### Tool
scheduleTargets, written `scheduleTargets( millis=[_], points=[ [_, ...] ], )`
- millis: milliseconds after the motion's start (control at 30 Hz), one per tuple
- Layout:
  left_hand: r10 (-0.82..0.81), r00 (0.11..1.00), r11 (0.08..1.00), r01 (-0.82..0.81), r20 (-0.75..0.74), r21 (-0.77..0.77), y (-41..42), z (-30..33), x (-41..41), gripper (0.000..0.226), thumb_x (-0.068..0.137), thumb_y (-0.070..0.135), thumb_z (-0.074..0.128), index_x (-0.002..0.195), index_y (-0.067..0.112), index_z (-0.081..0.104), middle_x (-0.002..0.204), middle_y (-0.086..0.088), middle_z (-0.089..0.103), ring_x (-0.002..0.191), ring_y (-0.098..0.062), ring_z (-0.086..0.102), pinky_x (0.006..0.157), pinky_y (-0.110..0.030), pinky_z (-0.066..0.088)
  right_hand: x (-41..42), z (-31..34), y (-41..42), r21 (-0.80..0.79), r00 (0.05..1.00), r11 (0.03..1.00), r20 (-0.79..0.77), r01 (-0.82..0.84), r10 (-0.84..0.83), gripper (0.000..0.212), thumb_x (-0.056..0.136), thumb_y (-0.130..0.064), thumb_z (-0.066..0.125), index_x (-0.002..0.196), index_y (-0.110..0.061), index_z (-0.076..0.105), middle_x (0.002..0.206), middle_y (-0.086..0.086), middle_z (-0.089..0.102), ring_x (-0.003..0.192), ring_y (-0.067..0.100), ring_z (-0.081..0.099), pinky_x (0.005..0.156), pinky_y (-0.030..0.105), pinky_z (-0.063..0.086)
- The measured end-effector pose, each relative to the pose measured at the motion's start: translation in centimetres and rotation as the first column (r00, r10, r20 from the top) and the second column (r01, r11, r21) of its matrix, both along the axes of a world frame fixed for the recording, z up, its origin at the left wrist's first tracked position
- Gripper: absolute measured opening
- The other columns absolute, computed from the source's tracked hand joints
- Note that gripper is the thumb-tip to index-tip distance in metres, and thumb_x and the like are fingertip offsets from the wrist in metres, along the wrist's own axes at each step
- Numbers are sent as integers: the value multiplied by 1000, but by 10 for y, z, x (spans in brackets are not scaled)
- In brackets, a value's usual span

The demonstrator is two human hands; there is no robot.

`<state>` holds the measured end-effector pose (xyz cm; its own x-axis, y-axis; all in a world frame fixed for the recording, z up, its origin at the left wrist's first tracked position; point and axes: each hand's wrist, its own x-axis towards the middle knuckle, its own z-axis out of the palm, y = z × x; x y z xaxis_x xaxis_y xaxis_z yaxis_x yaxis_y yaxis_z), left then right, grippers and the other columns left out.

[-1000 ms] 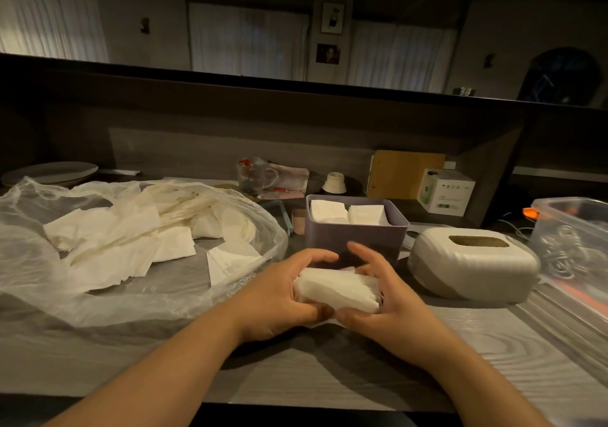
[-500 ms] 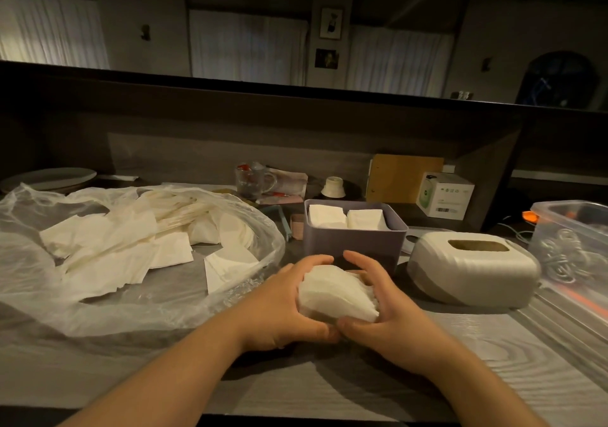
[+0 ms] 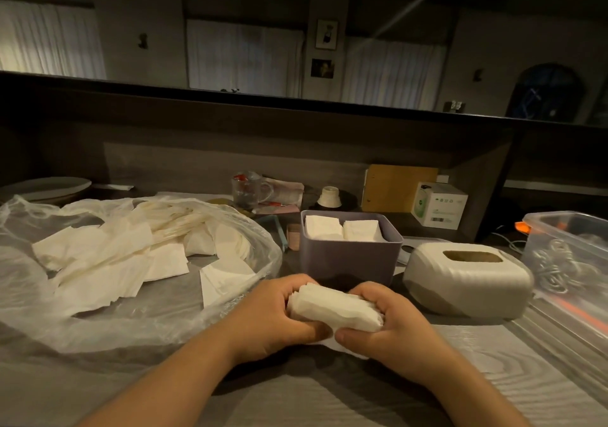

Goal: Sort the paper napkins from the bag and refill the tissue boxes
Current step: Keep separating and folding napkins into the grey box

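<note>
Hands: left hand (image 3: 273,318) and right hand (image 3: 391,324) both clasp napkin stack (image 3: 334,308) at 6 o'clock on tabletop (image 3: 460,377) | Step: squaring stack | Advice: press edges flush, then lower beside those in purple box (image 3: 348,258) at 12 o'clock.

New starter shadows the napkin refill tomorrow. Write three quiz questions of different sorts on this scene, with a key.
1. True or false: the purple box already holds two stacks of napkins.
2. What do the left hand and right hand grip together?
3. Where does the white tissue box stand? A) right of the purple box B) inside the plastic bag C) on the plate

Key: 1 true; 2 a wad of napkins; 3 A.
</note>
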<state>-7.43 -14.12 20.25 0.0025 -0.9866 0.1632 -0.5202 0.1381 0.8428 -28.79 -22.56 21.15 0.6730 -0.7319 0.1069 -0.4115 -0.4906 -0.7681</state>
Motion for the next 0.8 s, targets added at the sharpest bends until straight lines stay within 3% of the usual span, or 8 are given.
scheduleTargets(
  millis=[167,333,467,533,633,800],
  points=[
    [48,999,999,-48,-9,15,3,4,-1,35,81,20,86,108,33,68,107,16,73,103,-5,69,85,-25,59,-1,2,1,54,997,997,53,49,-52,44,79,-27,87,109,-38,58,106,-19,67,100,2,65,79,19,58],
    [101,986,995,-96,-135,40,7,12,-9,29,81,24,87,104,26,69,103,6,75,96,-13,72,80,-35,62,-3,6,1,213,970,974,209,78,-123,42,78,-24,86,113,-36,65,102,-23,73,102,7,70,86,29,61],
    [153,933,988,-134,-325,79,4,26,-24,40,76,28,86,108,16,66,98,2,77,92,-15,75,77,-30,61,2,16,4,529,812,843,533,-100,-239,59,63,-21,85,118,-16,67,106,8,77,100,29,74,87,48,61],
    [174,891,985,-147,-419,96,0,34,-32,43,73,29,85,109,17,66,96,2,77,89,-15,75,75,-30,61,6,22,4,597,732,781,614,-184,-297,62,59,-17,83,118,-13,67,105,15,76,98,33,75,87,54,60],
    [200,841,980,-170,-502,105,-8,42,-41,45,71,34,87,110,22,67,96,3,77,90,-16,75,77,-33,62,12,32,2,609,661,757,672,-238,-334,55,67,-16,78,120,-11,67,107,18,76,101,36,73,86,56,60],
    [220,834,975,-207,-505,83,-27,51,-38,54,67,43,87,111,21,65,101,-1,77,95,-20,75,76,-37,63,27,48,-8,529,631,836,700,-145,-334,42,72,-24,73,114,-26,68,97,7,78,92,29,75,73,47,63]
  ],
)
